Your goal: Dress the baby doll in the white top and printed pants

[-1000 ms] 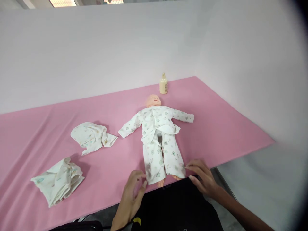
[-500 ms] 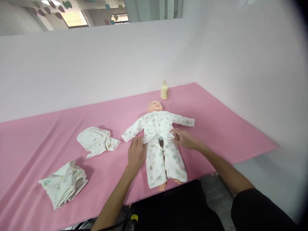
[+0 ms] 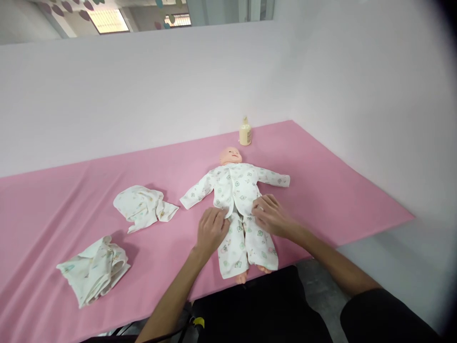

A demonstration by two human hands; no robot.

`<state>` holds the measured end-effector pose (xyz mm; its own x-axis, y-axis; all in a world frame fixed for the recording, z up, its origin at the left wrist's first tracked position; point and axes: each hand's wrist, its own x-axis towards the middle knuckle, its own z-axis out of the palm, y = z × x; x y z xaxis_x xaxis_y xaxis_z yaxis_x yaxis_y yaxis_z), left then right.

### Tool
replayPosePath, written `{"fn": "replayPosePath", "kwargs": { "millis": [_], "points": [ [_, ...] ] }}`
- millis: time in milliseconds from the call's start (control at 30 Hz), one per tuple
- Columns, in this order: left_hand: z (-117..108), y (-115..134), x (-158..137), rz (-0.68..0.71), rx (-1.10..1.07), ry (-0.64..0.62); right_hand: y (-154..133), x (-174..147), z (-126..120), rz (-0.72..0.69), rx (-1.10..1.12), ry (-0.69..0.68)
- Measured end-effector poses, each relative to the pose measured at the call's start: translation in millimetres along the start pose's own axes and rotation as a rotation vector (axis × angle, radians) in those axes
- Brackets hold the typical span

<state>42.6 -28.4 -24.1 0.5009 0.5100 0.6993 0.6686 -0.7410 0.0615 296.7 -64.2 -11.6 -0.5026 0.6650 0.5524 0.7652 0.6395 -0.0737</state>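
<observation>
A baby doll [image 3: 231, 156] lies on its back, head toward the wall and feet toward me. It wears a white printed long-sleeved top [image 3: 243, 183] and matching trousers [image 3: 233, 247]. My left hand [image 3: 213, 229] has its fingers curled on the top's lower hem at the doll's hip on the left. On the other side, my right hand [image 3: 270, 214] pinches the hem near the waist. The top's two front flaps part slightly at the bottom, above the trousers. The fingertips of both hands are partly hidden.
A pink sheet [image 3: 171, 166] covers the table. Two crumpled white printed cloths, one farther back [image 3: 143, 207] and one nearer [image 3: 96, 271], lie on the left. Beyond the doll's head stands a pale yellow pump bottle [image 3: 245, 133]. White walls [image 3: 143, 95] border the back and right.
The top's hem has come down over the trousers' waist, covering the dark gap seen earlier. My left hand has moved right onto the hem; my right hand has shifted slightly toward me.
</observation>
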Motion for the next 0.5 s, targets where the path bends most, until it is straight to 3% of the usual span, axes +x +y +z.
{"fn": "replayPosePath", "kwargs": {
  "millis": [67,133,233,333,400,500],
  "points": [
    [0.6,1.0,-5.6,0.024,-0.014,-0.010,-0.9,-9.4,5.2,-0.017,-0.020,0.006],
    [0.0,-2.1,-15.1,-0.059,-0.023,-0.026,3.8,-21.7,11.5,0.086,0.012,0.067],
    [0.8,-11.1,-26.9,-0.420,-0.076,-0.118,18.1,-35.4,22.4,0.435,0.093,0.111],
    [8.1,-19.7,-25.1,-0.768,-0.203,-0.277,32.1,-33.3,33.0,0.735,0.211,-0.001],
    [16.2,-23.7,-17.1,-0.850,-0.270,-0.343,37.7,-24.8,39.7,0.779,0.233,-0.075],
    [26.6,-27.8,-4.4,-0.830,-0.328,-0.349,40.3,-12.7,47.9,0.732,0.206,-0.087]
  ]
}}
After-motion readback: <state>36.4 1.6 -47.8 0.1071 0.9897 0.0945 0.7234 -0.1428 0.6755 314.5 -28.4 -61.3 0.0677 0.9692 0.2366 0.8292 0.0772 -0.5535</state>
